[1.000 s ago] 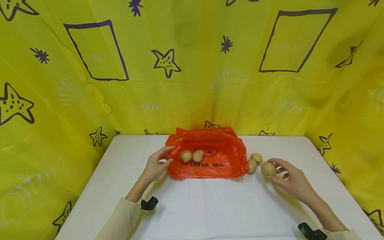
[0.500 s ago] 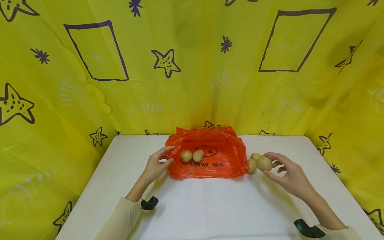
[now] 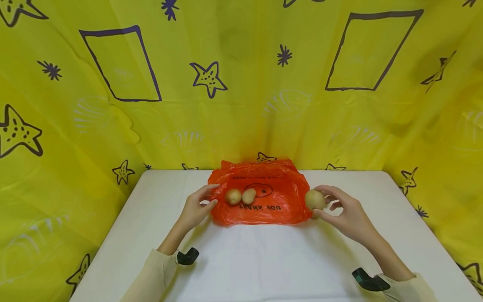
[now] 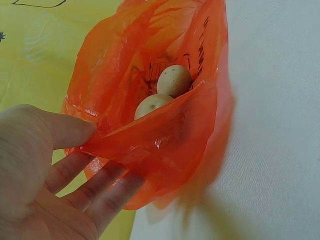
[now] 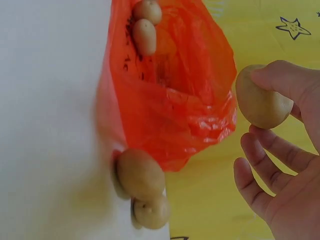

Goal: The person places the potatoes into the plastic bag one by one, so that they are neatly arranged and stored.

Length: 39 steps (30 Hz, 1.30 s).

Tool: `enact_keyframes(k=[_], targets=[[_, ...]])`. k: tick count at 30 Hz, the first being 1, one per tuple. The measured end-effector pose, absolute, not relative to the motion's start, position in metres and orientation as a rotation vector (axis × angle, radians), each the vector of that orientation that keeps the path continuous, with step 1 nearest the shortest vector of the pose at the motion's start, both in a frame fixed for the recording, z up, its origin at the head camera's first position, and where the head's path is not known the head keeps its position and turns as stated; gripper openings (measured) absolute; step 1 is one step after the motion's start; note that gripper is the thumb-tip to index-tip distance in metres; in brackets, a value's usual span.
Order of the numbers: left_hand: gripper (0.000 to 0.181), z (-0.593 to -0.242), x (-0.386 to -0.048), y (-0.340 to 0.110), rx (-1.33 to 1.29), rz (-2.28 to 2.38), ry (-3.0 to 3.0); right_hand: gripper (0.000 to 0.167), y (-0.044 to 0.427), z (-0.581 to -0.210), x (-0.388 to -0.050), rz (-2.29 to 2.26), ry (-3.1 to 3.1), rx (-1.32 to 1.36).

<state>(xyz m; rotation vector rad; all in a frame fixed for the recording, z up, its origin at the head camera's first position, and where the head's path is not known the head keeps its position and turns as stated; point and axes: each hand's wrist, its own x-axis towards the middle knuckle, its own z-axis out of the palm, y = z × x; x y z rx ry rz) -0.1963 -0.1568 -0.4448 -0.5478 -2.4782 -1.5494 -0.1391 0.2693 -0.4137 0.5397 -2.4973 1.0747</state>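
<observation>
An orange-red plastic bag (image 3: 286, 216) lies on the table with its mouth spread open. My left hand (image 3: 195, 211) pinches the bag's left rim, thumb on one side and fingers behind the film in the left wrist view. Inside the bag sit two potatoes, a left potato (image 3: 233, 196) and a right potato (image 3: 249, 196). My right hand (image 3: 348, 214) holds another potato (image 3: 314, 200) between thumb and fingertips, raised at the bag's right rim. Below it, two more potatoes rest on the table against the bag's outside: a larger potato (image 5: 140, 175) and a smaller potato (image 5: 152, 213).
A white cloth covers the table (image 3: 256, 260). Yellow curtains (image 3: 241, 121) with star and fish drawings hang close behind it and on both sides. Black cameras sit on both wrists, a left wrist camera (image 3: 188, 256) and a right wrist camera (image 3: 370, 280).
My right hand has carried its potato leftward and slightly up, from beside the two loose potatoes to the bag's right rim. The left hand and the bag have stayed put.
</observation>
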Motion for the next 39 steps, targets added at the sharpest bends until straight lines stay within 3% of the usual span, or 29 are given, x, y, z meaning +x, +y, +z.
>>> enact_keyframes(k=[11, 39], targets=[[0.043, -0.455, -0.203, -0.164, -0.543, -1.568, -2.508, 0.058, 0.232, -0.414, -0.150, 1.149, -2.485, 0.578], [0.044, -0.456, -0.203, -0.165, -0.533, -1.560, -2.527, 0.052, 0.154, -0.449, -0.186, 1.556, -2.567, 0.322]])
